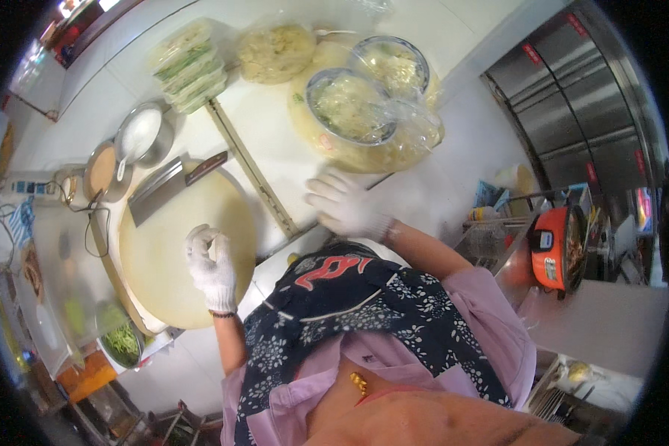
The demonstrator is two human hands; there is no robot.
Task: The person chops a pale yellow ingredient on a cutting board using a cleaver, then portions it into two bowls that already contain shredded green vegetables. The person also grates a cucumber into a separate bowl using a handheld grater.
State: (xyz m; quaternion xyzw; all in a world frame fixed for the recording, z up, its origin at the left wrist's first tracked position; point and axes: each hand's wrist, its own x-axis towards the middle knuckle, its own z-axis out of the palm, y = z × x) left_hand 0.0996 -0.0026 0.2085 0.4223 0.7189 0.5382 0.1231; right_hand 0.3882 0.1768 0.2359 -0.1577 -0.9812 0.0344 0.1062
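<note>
My left hand (211, 267), in a white knitted glove, is over the near part of a round yellowish cutting board (167, 262). Its fingers curl towards the thumb, leaving a gap with nothing visible in it. A cleaver (170, 184) with a brown handle lies across the board's far part, beyond that hand. My right hand (345, 203), gloved alike, is flat and empty near the front edge of the white counter (262, 139). Just past it stands a second round board (357, 161), bearing two blue-rimmed bowls (351, 106) (393, 64) under clear plastic film.
Stacked clear food packs (189, 67) and a bagged pale food (276, 53) stand at the back. Metal pots of white (139, 131) and tan (100, 170) contents stand left. Shredded greens (121, 340) sit lower left. A red electric cooker (554, 251) is at right.
</note>
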